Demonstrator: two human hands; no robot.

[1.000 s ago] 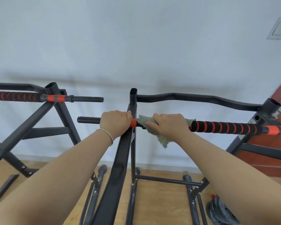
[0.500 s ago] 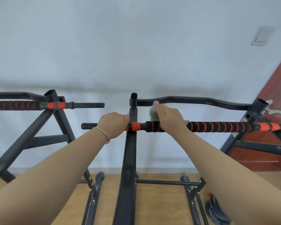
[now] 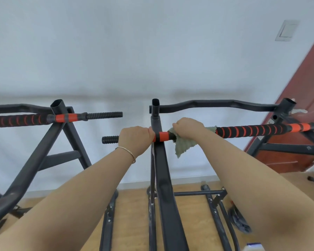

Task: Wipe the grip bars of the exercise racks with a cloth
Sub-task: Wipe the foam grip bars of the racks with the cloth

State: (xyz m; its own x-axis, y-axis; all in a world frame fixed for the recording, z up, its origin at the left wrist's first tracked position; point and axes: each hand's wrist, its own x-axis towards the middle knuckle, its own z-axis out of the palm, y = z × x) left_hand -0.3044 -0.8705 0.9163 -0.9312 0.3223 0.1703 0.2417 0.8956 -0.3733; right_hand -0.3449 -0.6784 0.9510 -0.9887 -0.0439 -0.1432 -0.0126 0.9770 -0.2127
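A black and orange grip bar point(image 3: 257, 130) runs across the right exercise rack point(image 3: 163, 178). My left hand point(image 3: 134, 138) grips this bar just left of the rack's upright post. My right hand point(image 3: 188, 128) holds a green cloth point(image 3: 184, 144) wrapped over the bar just right of the orange band point(image 3: 161, 136). The cloth's corner hangs below the bar. A second rack point(image 3: 49, 142) on the left carries its own striped grip bar point(image 3: 22, 120).
A white wall stands behind both racks. A dark red door point(image 3: 301, 105) is at the right, with a wall switch point(image 3: 286, 30) above. Wooden floor point(image 3: 134, 214) shows below, with dark weight plates point(image 3: 239, 221) at the lower right and a small white and blue object point(image 3: 254, 247) at the bottom edge.
My right hand with the cloth rose off the bar towards the upper curved bar, then came back down onto the grip bar. The left hand stayed in place.
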